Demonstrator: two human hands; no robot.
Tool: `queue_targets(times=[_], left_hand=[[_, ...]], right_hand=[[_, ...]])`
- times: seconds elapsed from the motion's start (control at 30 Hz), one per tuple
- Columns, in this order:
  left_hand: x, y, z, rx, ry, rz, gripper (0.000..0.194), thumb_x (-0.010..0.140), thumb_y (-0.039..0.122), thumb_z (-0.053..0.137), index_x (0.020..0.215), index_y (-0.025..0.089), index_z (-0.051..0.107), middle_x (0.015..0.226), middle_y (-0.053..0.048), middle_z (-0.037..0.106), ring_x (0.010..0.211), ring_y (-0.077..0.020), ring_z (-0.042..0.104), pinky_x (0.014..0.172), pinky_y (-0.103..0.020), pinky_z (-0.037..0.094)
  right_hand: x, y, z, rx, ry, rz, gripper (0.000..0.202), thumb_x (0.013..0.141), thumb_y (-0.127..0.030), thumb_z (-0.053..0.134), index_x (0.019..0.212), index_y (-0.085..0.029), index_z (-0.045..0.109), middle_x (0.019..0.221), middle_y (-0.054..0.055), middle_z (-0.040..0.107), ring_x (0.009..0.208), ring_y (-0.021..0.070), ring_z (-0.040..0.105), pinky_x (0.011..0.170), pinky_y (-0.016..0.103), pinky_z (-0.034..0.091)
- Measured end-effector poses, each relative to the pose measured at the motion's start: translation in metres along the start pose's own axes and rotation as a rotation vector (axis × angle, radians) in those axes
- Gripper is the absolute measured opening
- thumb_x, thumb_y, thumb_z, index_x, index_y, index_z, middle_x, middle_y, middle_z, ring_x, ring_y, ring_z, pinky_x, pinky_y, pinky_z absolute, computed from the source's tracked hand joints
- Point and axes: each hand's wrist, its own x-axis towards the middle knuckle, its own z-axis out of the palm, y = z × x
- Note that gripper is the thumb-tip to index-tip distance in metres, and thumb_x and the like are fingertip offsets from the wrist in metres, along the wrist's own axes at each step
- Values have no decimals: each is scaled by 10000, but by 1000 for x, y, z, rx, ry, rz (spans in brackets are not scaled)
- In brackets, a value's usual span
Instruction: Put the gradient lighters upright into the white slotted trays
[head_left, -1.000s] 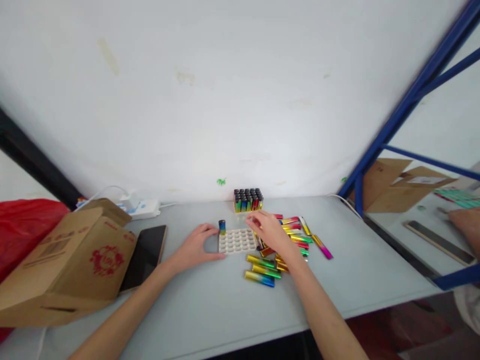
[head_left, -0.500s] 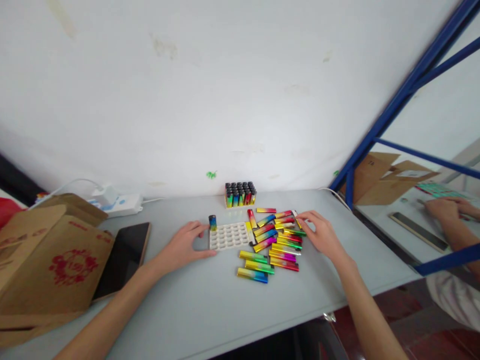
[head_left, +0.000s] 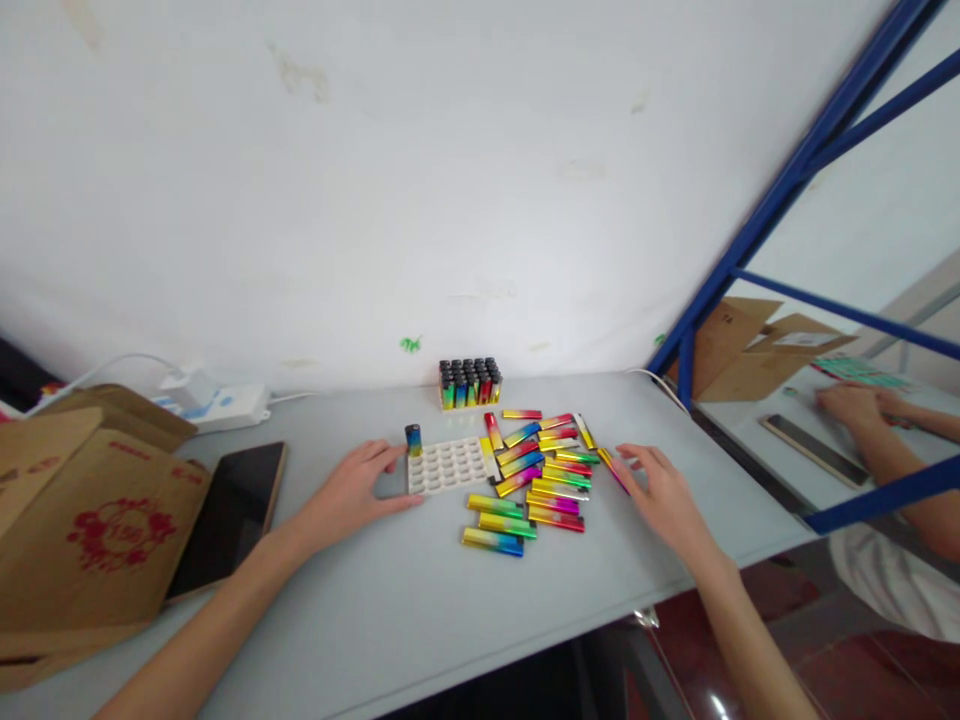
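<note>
**Left hand at white tray, right hand at gold-magenta lighter**

The left spreads open around the tray's left end, best kept steady. The lighter lies right of loose lighters; whether gripped, I cannot tell. A mid-body pinch suits it.

- Open tabletop runs along the front, below the white tray.
- Loose lighters crowd the tray's right side, blocking a low pass.
- One upright lighter sticks up at its back left corner.
- Behind, a narrow bare strip separates it from the standing lighter block.
- Blue frame bounds the right.
</note>
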Motion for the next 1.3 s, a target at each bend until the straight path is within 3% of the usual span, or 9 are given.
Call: queue_targets(times=[0.23,0.37,0.5,0.6,0.73,0.93,1.03,1.17,1.3], left_hand=[[-1,-2,2,2,15,9,744,853,854,703,1220,208,731,1010,-61,687,963,-301,662,913,-408,545],[-1,-1,2,0,-7,-9,723,850,834,731,1194,198,739,1018,-66,679,953,-296,659,899,-402,538],[-1,2,1,-7,-12,-18,748,849,831,737,1242,196,729,1014,-63,677,950,-295,659,897,-401,533],[-2,6,-1,-2,-17,-15,738,859,830,731,1230,192,730,1028,-71,679,963,-299,656,895,-401,531],[-3,9,-2,3,-10,-10,729,872,826,726,1229,191,719,1039,-77,687,983,-306,655,906,-407,526],[-4,10,-1,18,10,12,655,877,793,753,1174,210,725,1029,-66,696,967,-289,657,886,-385,524],[-5,11,-1,26,9,9,630,880,783,757,1138,209,727,1024,-67,694,964,-291,659,875,-384,523],[-5,13,-2,37,-7,9,655,902,775,741,1220,203,715,1052,-78,699,995,-304,659,904,-403,527],[-5,14,-3,47,-23,7,666,914,767,734,1268,204,707,1063,-83,701,1016,-311,665,922,-412,530]], right_hand=[[5,8,13,1,15,24,505,1079,-538,467,1298,-182,751,1035,160,732,935,335,721,919,542,610],[27,-3,5,334,105,168,553,976,-643,660,1285,-194,752,1091,129,693,763,252,704,671,429,617],[57,-52,11,795,142,233,561,832,-576,883,1263,-246,744,1098,40,691,618,117,591,589,315,540],[83,-101,25,1080,139,274,508,736,-500,976,1121,-250,759,985,14,713,768,156,644,646,284,540],[113,-161,52,1301,-20,269,490,737,-624,938,952,-226,749,854,3,681,750,157,620,643,277,532],[118,-207,101,1283,-435,146,589,830,-826,754,925,-266,598,670,-82,530,502,112,426,515,264,448],[106,-210,119,1048,-379,118,616,897,-862,624,811,-256,552,595,-87,416,500,118,336,476,256,303],[91,-205,125,765,-265,-21,666,952,-799,555,607,-252,396,585,-48,379,588,131,362,556,285,272],[85,-204,125,663,-209,-14,603,933,-709,544,574,-272,333,548,-52,323,565,130,323,552,296,230]])
